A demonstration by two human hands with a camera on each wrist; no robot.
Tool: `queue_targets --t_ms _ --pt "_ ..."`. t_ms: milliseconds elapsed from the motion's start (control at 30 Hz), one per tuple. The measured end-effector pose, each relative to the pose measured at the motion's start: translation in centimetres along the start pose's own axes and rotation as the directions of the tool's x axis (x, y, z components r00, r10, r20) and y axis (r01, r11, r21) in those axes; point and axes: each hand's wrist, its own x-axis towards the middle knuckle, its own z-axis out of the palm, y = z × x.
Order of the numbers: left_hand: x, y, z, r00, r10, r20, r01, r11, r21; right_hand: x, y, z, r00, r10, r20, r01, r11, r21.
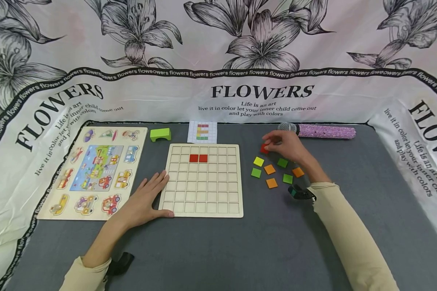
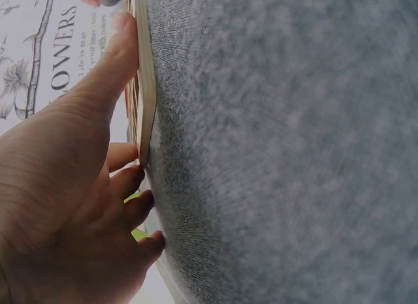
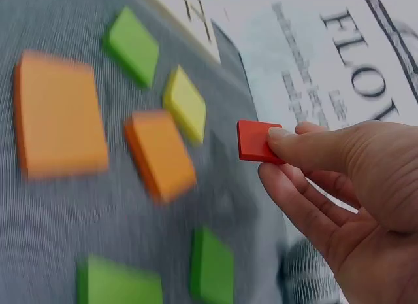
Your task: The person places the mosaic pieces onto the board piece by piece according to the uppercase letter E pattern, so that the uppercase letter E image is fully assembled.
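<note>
One red tile [image 3: 256,141] pinched in right grip [image 1: 289,146] fingertips | small flat square | left grip [image 1: 145,200] flat, touching grid board [image 1: 204,210]

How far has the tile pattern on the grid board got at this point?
Done: two red tiles sit side by side in the wooden grid board. In hand: the right hand pinches a third red tile; the left hand rests against the board's edge. Left: yellow tile, orange and green tiles lie loose on the mat, against the pattern card.
</note>
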Motion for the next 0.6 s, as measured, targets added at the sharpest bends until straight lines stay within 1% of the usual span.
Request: queue_targets --t_ms 100,233,333,433,600 --pt "0.0 0.0 0.0 1.000 -0.003 0.003 0.003 1.000 0.005 0.7 -1.1 1.1 0.999 -0.032 0.014 0.032 0.999 0.014" --pt "0.1 0.0 -0.1 1.000 -0.004 0.004 0.004 1.000 0.015 1.5 -2.7 2.8 0.997 -0.069 0.035 0.067 0.995 0.068" --pt "0.1 0.0 -0.1 1.000 -0.004 0.004 0.004 1.000 0.016 2.0 -3.9 4.0 0.994 -0.104 0.033 0.099 0.988 0.118" --pt "0.0 0.0 -0.2 1.000 -0.004 0.004 0.004 1.000 0.011 2.6 -5.0 5.5 0.989 -0.147 0.027 0.142 0.981 0.133" --pt "0.1 0.0 -0.1 1.000 0.001 0.004 -0.001 1.000 0.007 3.3 -6.8 7.6 0.984 -0.169 0.046 0.161 0.975 0.154"
